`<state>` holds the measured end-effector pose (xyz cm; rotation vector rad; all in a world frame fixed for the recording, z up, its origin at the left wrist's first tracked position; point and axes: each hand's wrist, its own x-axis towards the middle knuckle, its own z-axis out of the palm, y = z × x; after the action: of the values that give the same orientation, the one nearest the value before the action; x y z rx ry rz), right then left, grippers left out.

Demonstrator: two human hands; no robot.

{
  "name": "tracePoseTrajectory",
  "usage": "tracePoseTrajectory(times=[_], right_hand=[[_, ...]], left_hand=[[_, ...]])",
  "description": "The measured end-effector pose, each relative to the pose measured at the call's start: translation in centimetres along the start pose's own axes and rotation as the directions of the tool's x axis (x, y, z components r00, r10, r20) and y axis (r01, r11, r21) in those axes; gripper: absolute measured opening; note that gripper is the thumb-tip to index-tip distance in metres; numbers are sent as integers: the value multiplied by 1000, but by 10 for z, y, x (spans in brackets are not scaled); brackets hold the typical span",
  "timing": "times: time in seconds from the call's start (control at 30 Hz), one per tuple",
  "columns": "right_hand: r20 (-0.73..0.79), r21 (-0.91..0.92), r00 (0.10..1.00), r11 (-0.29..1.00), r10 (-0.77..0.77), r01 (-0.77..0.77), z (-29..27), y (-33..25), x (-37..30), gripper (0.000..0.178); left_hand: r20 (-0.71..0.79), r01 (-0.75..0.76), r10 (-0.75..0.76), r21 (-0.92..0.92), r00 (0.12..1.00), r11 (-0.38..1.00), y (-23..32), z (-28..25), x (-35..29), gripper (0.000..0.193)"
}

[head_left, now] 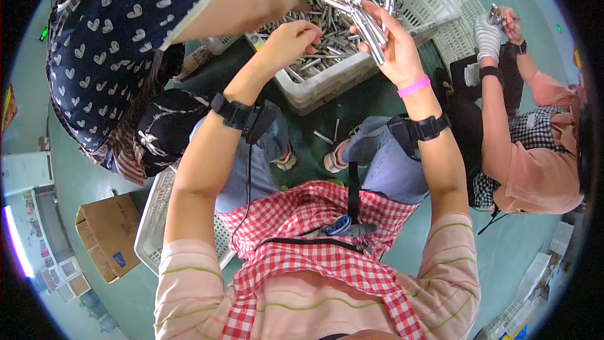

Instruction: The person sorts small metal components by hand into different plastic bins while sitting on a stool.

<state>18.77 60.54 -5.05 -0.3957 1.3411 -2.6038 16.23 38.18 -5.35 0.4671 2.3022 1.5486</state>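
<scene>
Several shiny metal tubes (369, 27) lie in my right hand (402, 50), which is raised over the near right part of a white plastic crate (324, 85). Its fingers wrap round them, and the tubes point different ways. My left hand (290, 43) hovers at the crate's near left rim with its fingers curled inward. Whether anything is between those fingertips is hidden. Many loose metal tubes (333, 38) fill the crate below both hands.
At the left, a person in a heart-print top (100, 56) reaches into the crate. A person at the right, with a striped glove (487, 39), holds metal parts (497, 16). A cardboard box (108, 236) and another white crate (157, 220) stand at my left. Loose tubes (327, 135) lie on the floor.
</scene>
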Motion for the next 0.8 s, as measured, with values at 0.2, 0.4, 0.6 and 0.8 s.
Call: tracePoseTrajectory(times=[0.2,0.4,0.6,0.8], right_hand=[[39,355,997,932,71,-81,1,2,-3,40],[168,604,968,756,189,-252,16,13,-7,34],[107,506,978,837,178,-208,10,24,-4,35],[-66,226,982,962,174,-155,22,30,-2,43]], left_hand=[[243,-31,44,-56,969,998,0,0,4,50],[181,-96,294,-680,938,726,14,33,-3,74],[42,-59,201,-882,979,468,9,48,3,53],[57,-17,145,-886,988,463,0,42,10,40]])
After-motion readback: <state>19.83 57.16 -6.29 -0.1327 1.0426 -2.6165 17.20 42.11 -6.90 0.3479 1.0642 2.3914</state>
